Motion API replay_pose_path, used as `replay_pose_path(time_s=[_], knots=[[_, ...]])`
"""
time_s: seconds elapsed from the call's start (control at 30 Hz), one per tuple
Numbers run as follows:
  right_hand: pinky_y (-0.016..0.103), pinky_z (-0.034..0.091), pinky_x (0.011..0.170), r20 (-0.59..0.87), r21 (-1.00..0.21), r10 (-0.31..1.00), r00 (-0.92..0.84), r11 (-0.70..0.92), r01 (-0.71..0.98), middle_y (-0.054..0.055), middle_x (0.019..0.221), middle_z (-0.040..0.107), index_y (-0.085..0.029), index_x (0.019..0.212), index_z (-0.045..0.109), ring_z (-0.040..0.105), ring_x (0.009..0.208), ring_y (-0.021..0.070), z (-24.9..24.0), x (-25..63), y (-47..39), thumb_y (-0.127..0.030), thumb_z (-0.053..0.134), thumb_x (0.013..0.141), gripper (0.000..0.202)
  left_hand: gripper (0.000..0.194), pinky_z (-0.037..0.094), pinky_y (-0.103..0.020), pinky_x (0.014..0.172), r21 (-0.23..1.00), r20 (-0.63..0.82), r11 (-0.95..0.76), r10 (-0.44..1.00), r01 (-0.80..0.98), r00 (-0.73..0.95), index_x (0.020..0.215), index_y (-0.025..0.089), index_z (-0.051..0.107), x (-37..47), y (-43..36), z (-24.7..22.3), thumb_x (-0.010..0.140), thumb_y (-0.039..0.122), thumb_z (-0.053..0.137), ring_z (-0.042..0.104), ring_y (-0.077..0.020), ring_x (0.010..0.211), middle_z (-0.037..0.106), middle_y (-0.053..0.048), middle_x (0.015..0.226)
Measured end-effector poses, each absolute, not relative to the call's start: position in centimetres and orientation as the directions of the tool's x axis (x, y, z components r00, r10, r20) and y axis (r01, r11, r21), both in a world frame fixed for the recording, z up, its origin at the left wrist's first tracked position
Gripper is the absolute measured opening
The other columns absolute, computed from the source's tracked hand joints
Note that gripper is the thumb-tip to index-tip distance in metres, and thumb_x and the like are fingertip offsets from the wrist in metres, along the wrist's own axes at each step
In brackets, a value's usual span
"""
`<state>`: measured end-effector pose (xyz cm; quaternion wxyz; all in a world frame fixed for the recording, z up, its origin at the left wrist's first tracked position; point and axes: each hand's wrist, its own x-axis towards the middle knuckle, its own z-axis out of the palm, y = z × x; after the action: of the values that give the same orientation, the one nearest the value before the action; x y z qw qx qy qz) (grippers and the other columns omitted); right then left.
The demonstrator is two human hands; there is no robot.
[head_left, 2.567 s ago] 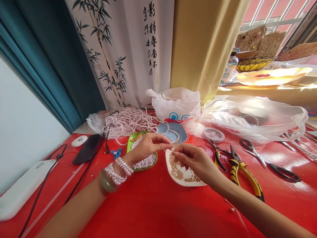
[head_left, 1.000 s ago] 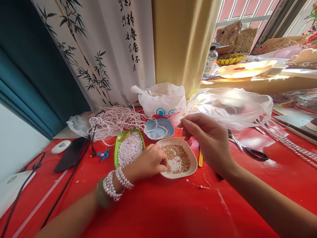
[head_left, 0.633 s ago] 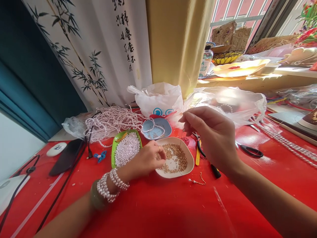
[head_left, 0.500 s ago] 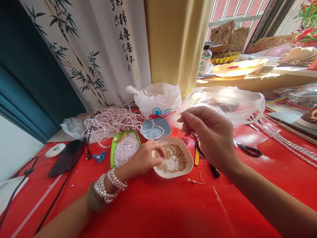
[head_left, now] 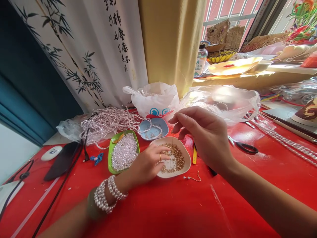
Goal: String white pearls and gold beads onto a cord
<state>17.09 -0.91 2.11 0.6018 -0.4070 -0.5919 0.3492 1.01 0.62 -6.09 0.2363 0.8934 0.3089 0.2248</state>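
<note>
The left hand is reaching low with its palm turned down, the forearm slanting in from the lower left, and its fingers are spreading apart over the gold beads in the cream dish. The right hand is hovering higher, its wrist bending so that the fingertips point leftward; thumb and index are pinching together on a fine strand — it is hanging below them towards the dish. Left of the left fingers, a green tray is holding pearly beads; beyond them, a blue dish is sitting on the red worktop.
</note>
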Motion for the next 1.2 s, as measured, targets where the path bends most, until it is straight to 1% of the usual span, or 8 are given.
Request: replay_pose_path(time_s=[0.27,0.47,0.57,0.7,0.83,0.9,1.0,1.2], knots=[[0.018,0.045,0.043,0.430,-0.901,0.903,0.027,0.427,0.072,0.003,0.080,0.062,-0.020,0.076,0.058,0.060,0.066,0.0108,3.4,17.3,-2.4,-0.035,0.049,0.078,0.018,0.030,0.040,-0.033,0.076,0.605,0.219,-0.698,0.608,0.383,0.763,0.099,0.022,0.060,2.7,-1.6,-5.1,0.069,0.029,0.059,0.045,-0.0176,0.084,0.060,-0.005,0.089],[0.017,0.043,0.040,0.442,-0.897,0.894,0.072,0.439,0.054,0.002,0.081,0.062,-0.021,0.076,0.059,0.061,0.063,0.0105,4.5,17.6,-3.7,-0.038,0.049,0.078,0.020,0.017,0.041,-0.033,0.073,0.680,0.226,-0.649,0.628,0.341,0.745,0.085,0.021,0.066,2.9,-1.4,-5.9,0.075,0.026,0.053,0.048,-0.0163,0.078,0.063,-0.006,0.079],[0.015,0.043,0.041,0.479,-0.874,0.865,0.146,0.486,-0.012,0.000,0.079,0.062,-0.022,0.074,0.059,0.060,0.061,0.0082,5.1,18.0,-3.6,-0.034,0.051,0.077,0.015,0.016,0.043,-0.031,0.073,0.852,0.144,-0.447,0.701,0.273,0.699,0.083,0.020,0.067,2.7,-1.3,-5.7,0.073,0.027,0.056,0.053,-0.0145,0.077,0.063,-0.006,0.082],[0.016,0.045,0.044,0.489,-0.867,0.861,0.141,0.497,-0.026,0.000,0.083,0.063,-0.020,0.078,0.060,0.060,0.062,0.0077,4.8,19.1,-1.9,-0.030,0.051,0.077,0.013,0.016,0.045,-0.025,0.063,0.987,-0.116,0.023,0.793,0.162,0.598,0.074,0.017,0.068,2.4,-0.7,-5.5,0.063,0.028,0.065,0.056,-0.0116,0.065,0.064,-0.005,0.072],[0.018,0.044,0.040,0.246,-0.930,0.949,-0.198,0.288,0.226,0.004,0.069,0.063,-0.015,0.070,0.062,0.057,0.051,0.0083,2.7,19.7,0.4,-0.034,0.051,0.077,0.024,0.016,0.045,-0.022,0.063,0.970,-0.216,0.243,0.854,0.004,0.472,0.072,0.017,0.069,2.0,-0.2,-5.0,0.059,0.026,0.069,0.057,-0.0089,0.061,0.066,-0.004,0.069],[0.017,0.041,0.036,0.067,-0.925,0.920,-0.386,0.203,0.322,0.003,0.059,0.060,-0.014,0.065,0.061,0.055,0.045,0.0079,1.4,19.5,1.0,-0.039,0.050,0.076,0.030,0.015,0.045,-0.021,0.065,0.960,-0.203,0.265,0.883,-0.091,0.424,0.072,0.018,0.069,1.8,0.0,-4.6,0.059,0.025,0.069,0.058,-0.0089,0.064,0.067,-0.004,0.072],[0.016,0.041,0.038,-0.099,-0.947,0.820,-0.564,0.097,0.307,0.003,0.070,0.061,-0.014,0.077,0.059,0.057,0.047,0.0073,0.4,18.6,1.1,-0.043,0.046,0.078,0.032,0.016,0.045,-0.022,0.069,0.953,-0.148,0.233,0.916,-0.194,0.372,0.075,0.017,0.069,1.5,0.3,-3.9,0.060,0.024,0.069,0.059,-0.0098,0.069,0.068,-0.004,0.076],[0.016,0.043,0.046,-0.214,-0.955,0.835,-0.507,-0.068,0.290,0.003,0.069,0.061,-0.012,0.083,0.055,0.058,0.054,0.0070,0.4,17.4,1.0,-0.037,0.055,0.072,0.027,0.013,0.045,-0.020,0.071,0.951,-0.072,0.147,0.961,-0.272,0.267,0.072,0.017,0.069,0.9,0.6,-3.2,0.060,0.022,0.069,0.058,-0.0093,0.072,0.067,-0.003,0.074]])
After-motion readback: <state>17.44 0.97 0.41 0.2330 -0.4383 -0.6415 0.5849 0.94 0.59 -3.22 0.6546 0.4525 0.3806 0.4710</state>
